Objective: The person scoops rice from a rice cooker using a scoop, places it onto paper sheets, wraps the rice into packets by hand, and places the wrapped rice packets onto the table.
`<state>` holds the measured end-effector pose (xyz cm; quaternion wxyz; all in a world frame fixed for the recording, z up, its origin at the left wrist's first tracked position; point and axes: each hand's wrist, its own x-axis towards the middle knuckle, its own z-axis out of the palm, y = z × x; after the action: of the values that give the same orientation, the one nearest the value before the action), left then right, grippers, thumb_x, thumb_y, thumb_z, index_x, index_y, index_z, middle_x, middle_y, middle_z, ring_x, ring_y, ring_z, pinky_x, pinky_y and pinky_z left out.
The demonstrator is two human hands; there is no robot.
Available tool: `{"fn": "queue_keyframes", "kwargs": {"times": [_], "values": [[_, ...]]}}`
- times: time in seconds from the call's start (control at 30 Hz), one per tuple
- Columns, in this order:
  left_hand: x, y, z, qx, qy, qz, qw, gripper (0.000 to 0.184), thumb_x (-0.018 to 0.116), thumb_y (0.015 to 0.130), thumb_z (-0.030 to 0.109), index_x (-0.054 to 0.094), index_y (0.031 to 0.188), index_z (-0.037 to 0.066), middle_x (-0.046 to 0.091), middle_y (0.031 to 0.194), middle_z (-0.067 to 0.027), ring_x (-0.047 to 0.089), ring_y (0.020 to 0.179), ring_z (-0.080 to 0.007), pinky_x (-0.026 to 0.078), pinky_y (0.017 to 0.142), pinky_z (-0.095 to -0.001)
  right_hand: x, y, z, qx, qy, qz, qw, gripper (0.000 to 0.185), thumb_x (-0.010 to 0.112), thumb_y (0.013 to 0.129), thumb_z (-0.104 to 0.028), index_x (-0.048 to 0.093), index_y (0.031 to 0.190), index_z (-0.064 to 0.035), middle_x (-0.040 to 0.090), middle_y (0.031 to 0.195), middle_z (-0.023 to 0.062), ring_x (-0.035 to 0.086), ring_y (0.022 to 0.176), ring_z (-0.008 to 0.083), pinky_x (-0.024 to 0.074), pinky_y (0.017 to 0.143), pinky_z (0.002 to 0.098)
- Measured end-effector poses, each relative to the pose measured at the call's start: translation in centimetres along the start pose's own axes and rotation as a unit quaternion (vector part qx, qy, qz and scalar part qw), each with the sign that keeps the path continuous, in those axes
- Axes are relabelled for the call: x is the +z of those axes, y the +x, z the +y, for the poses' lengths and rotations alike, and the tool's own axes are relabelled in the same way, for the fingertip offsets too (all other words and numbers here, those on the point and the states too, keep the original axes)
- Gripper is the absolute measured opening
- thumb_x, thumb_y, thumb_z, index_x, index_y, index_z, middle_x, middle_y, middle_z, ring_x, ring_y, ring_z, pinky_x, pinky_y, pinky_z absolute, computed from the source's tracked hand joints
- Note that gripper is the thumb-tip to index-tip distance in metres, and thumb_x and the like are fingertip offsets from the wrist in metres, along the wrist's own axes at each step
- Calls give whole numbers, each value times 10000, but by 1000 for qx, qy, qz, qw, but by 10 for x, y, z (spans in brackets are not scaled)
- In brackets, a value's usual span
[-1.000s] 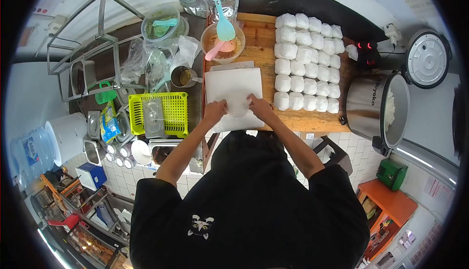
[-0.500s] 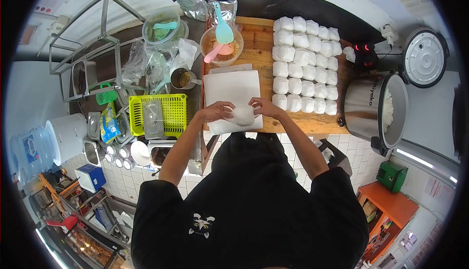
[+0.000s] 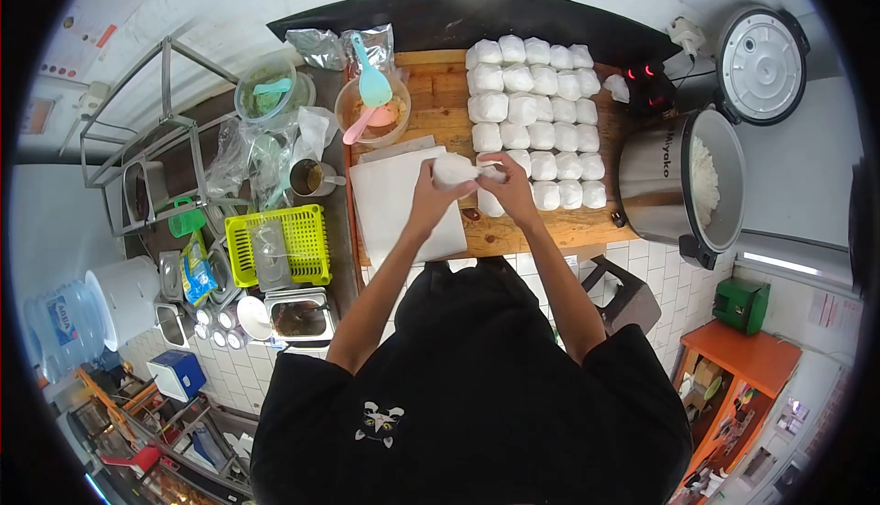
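Where I look down past the black shirt (image 3: pixel 477 386): two bare hands meet above the near part of the wooden table (image 3: pixel 426 74).
Left hand (image 3: pixel 437 201): fingers curled partway closed, cupping the left side of a white wrapped bundle (image 3: pixel 453 170).
Right hand (image 3: pixel 513 189): thumb and fingers drawn nearly together on its right end; I cannot tell how firmly they press.
Bundle's place: held by both hands, over the right edge of a white paper stack (image 3: pixel 399 203).
Yellow-green basket (image 3: pixel 312 230): to the left of the paper.
Rice cooker (image 3: pixel 653 166): at the right, open, white rice (image 3: pixel 704 180) inside.
Wrapped rows (image 3: pixel 541 109): similar white bundles, lined up beyond the right hand.
Clear bowl (image 3: pixel 346 113): far left on the table, holding a turquoise scoop (image 3: pixel 374 86) and a pink one.
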<state>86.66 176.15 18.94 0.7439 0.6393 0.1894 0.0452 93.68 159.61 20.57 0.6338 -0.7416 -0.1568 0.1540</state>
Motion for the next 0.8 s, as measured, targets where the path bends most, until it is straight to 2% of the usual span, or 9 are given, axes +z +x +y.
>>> {"fn": "queue_keyframes", "kwargs": {"times": [0.1,0.23,0.27,0.37,0.5,0.6,0.7,0.73,0.8], "values": [[39,6,28,14,-18,53,998,686,896,699,203,489,1204,-18,614,1072,-103,616,984,-182,506,878,-323,3,-5,-1,134,324,79,933,238,630,974,-226,616,1100,-24,636,984,33,593,916,130,478,840,305],[66,8,42,36,38,-21,998,631,913,649,168,553,1140,4,621,1106,-82,612,964,-156,504,867,-309,3,-5,-16,124,476,168,854,334,555,1016,-307,621,1154,-11,648,1023,47,622,933,134,499,833,292],[66,9,44,11,6,-76,997,702,928,613,198,569,1183,2,640,1103,-108,623,1004,-204,500,893,-330,-2,-8,-17,136,455,124,871,382,510,1028,-358,580,1233,-43,636,1125,42,607,1033,157,489,897,316],[79,7,64,101,8,-141,985,691,927,609,181,580,1181,10,645,1096,-89,620,1009,-194,495,901,-324,-21,-9,-20,231,571,-34,787,455,467,1030,-431,519,1311,-76,592,1263,29,553,1150,173,444,976,350],[91,16,53,20,54,-171,984,755,928,605,140,563,1254,8,631,1143,-87,582,1104,-178,458,969,-345,-41,-12,-26,303,552,-45,776,609,465,989,-562,475,1356,-76,562,1294,35,515,1205,189,384,1032,371],[116,21,34,-19,-7,-95,995,611,817,806,229,514,1284,-2,619,1154,-98,569,1125,-190,458,966,-350,-56,-5,3,170,456,133,863,601,623,943,-472,479,1351,-56,562,1268,72,519,1189,189,415,993,352],[135,40,-2,-41,-106,-34,993,708,628,938,465,376,1406,-3,521,1316,-146,491,1235,-230,385,1050,-365,-77,-5,7,37,155,67,985,553,725,899,-212,472,1348,-9,590,1206,87,550,1118,155,469,934,318],[135,43,-7,-86,-68,-91,990,766,376,1007,584,252,1487,-1,416,1445,-172,392,1343,-261,296,1119,-377,-85,-2,1,74,145,81,983,622,788,803,-47,475,1337,3,616,1145,82,583,1036,138,500,846,268],[139,42,-1,-77,-37,-78,993,727,365,1011,581,310,1461,13,435,1430,-155,395,1337,-254,298,1114,-377,-103,19,44,55,141,132,980,604,791,812,-90,484,1323,11,623,1108,86,597,986,139,507,811,269]]}}
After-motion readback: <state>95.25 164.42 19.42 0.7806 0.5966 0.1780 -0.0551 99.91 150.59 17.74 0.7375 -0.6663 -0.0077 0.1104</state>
